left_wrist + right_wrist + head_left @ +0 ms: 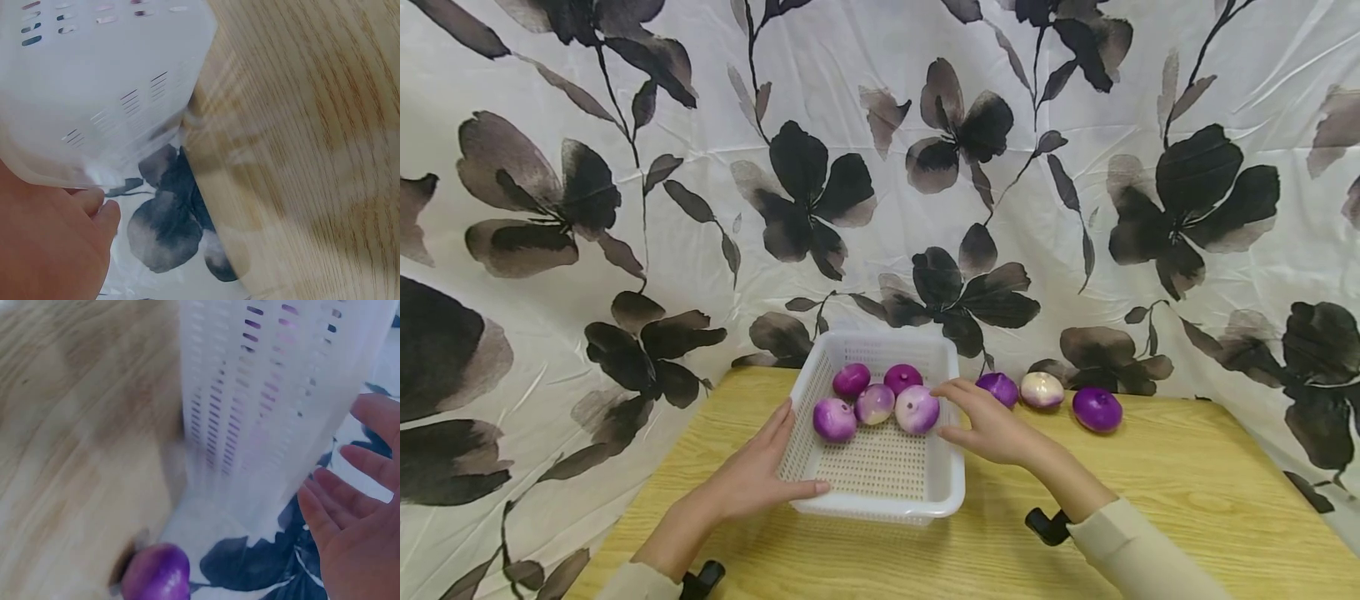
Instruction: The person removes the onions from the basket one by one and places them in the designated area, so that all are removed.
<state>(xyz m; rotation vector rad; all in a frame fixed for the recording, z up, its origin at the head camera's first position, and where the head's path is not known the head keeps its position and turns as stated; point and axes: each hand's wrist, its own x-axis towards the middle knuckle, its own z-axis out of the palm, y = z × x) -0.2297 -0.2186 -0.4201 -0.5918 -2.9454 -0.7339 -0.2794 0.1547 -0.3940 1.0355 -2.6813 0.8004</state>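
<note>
A white perforated plastic basket [951, 467] stands on the table, with several glossy purple-and-white onions [917, 409] grouped toward its far half. My left hand [756, 475] grips the basket's near left corner, thumb over the rim and fingers along the outer left wall. In the left wrist view, fingertips [107, 215] curl beneath the rim. My right hand [996, 421] is at the right rim, fingers spread and loosely bent. The right wrist view shows its fingers [350, 494] beside the basket wall [250, 444]; whether they touch it I cannot tell.
To the right of the basket, along the table's back edge, sit a purple onion [997, 389], a pale one [1042, 390] and a darker purple one [1097, 410]. A floral curtain [880, 233] hangs behind the wooden table [1150, 500] and down its left side.
</note>
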